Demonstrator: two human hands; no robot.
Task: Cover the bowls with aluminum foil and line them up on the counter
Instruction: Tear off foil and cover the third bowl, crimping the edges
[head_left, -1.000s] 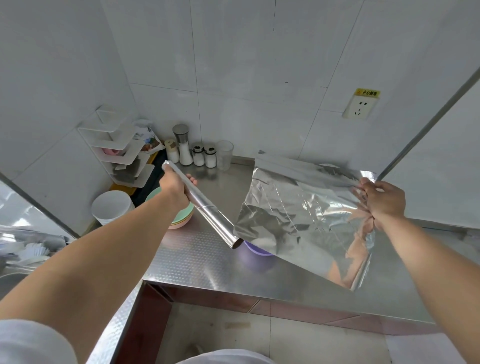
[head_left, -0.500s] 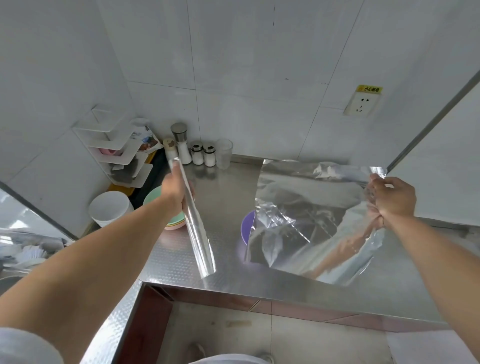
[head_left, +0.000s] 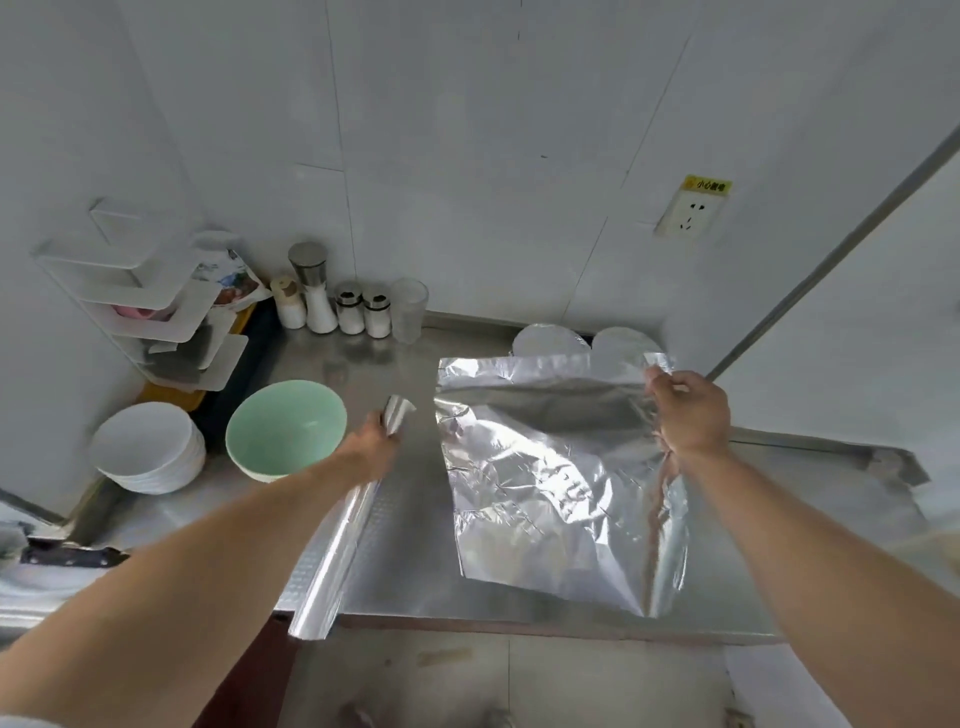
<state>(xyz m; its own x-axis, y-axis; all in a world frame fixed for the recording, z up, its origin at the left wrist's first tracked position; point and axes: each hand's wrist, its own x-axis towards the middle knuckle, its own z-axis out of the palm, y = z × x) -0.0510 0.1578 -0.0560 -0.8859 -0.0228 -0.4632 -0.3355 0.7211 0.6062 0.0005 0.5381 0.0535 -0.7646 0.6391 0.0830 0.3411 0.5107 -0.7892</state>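
- Left hand (head_left: 375, 441) grips long silver foil roll (head_left: 340, 540); pale green bowl (head_left: 285, 428) at its 9 o'clock.
- Right hand (head_left: 688, 410) pinches loose crinkled foil sheet (head_left: 550, 483); two foil-covered bowls (head_left: 550, 340) at 12, partly hidden.

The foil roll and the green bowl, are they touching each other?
Apart. In the head view a strip of bare counter shows between the foil roll and the green bowl.
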